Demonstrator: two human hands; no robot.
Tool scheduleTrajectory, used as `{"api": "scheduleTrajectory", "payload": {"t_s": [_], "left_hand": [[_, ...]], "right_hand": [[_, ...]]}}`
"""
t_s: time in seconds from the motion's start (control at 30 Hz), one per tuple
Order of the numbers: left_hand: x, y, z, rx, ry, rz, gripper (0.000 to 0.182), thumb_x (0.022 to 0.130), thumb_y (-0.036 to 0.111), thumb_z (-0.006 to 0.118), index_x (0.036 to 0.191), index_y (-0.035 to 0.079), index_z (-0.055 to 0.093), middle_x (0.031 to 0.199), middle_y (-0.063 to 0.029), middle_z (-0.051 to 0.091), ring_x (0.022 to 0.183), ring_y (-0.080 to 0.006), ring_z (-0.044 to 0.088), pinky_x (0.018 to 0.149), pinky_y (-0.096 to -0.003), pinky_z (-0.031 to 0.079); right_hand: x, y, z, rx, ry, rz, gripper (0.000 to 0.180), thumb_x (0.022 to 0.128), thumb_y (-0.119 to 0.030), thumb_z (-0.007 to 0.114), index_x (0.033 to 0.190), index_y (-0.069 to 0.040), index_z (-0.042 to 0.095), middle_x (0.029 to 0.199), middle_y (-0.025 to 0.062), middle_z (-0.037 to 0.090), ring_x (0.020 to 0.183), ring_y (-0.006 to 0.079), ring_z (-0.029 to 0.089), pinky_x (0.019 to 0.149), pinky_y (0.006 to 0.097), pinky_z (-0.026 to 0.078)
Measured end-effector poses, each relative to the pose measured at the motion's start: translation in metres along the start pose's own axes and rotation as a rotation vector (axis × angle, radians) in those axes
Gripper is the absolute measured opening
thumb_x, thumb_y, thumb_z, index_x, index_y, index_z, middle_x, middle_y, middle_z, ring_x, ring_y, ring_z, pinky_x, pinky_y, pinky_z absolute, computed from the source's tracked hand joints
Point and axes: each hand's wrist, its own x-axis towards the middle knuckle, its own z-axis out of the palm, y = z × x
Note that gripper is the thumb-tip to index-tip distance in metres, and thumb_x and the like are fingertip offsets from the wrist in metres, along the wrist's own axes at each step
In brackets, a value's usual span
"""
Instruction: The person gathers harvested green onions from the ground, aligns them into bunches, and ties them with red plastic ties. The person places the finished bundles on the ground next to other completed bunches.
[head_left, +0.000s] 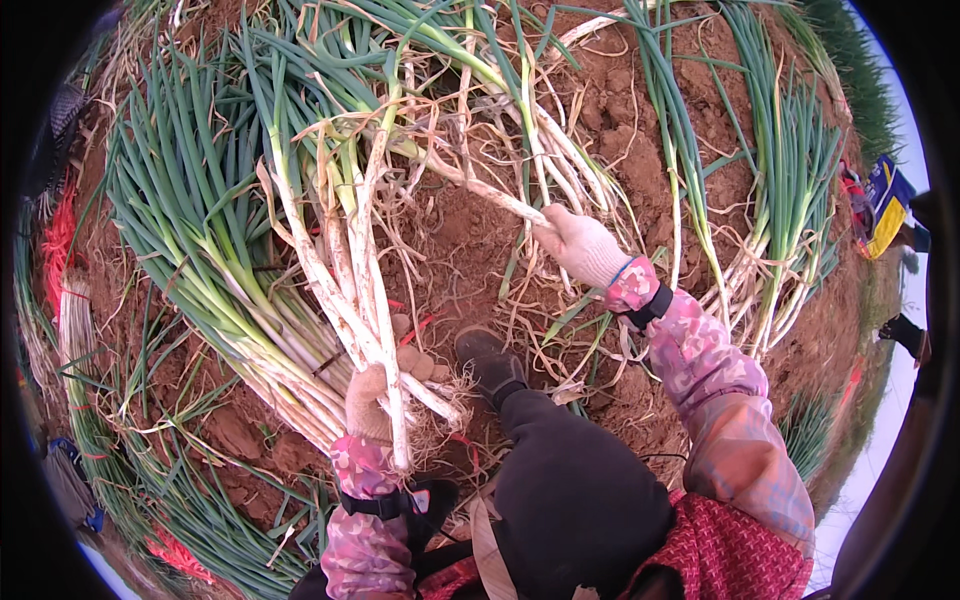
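Note:
Several long green onions (328, 279), white stalks with root ends down, are gripped in my gloved left hand (367, 401). Their roots (442, 420) hang just past its fingers. My right hand (585, 246), in a pale knit glove, is closed around the lower end of a single green onion stalk (487, 193). That stalk slants up and left, its green leaves lying among other onions. Left of my left hand lies a large pile of green onions (232, 277). Beyond my right hand, loose onions (559, 150) rest on the soil.
Another onion bunch (787, 225) lies at right on brown soil (630, 135). Tied bundles (79, 330) with red twine (60, 240) lie far left. My shoe (491, 364) is planted between my hands, among dry leaf scraps (585, 337). A blue-and-yellow bag (885, 206) sits at far right.

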Motion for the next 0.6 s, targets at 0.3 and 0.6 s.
{"api": "scheduleTrajectory", "payload": {"t_s": [0.3, 0.6], "left_hand": [[-0.008, 0.009, 0.021, -0.125, -0.076, 0.047, 0.07, 0.095, 0.023, 0.072, 0.155, 0.0, 0.044, 0.087, 0.0009, 0.058, 0.083, -0.0159, 0.053, 0.09, -0.0394, 0.049], [0.031, -0.021, 0.011, 0.453, 0.235, -0.163, 0.036, 0.092, 0.007, 0.073, 0.125, -0.006, 0.067, 0.103, -0.0106, 0.075, 0.087, -0.0194, 0.073, 0.078, -0.0333, 0.059]], "right_hand": [[-0.181, 0.268, -0.159, -0.225, 0.851, 0.887, 0.04, 0.115, -0.036, 0.046, 0.135, -0.006, 0.063, 0.108, 0.0269, 0.072, 0.1, 0.0487, 0.071, 0.081, 0.0552, 0.056], [-0.095, -0.017, 0.057, 0.872, -0.086, 0.141, 0.058, 0.109, -0.044, 0.054, 0.147, 0.001, 0.058, 0.141, 0.0217, 0.067, 0.127, 0.0318, 0.066, 0.11, 0.0434, 0.053]]}}
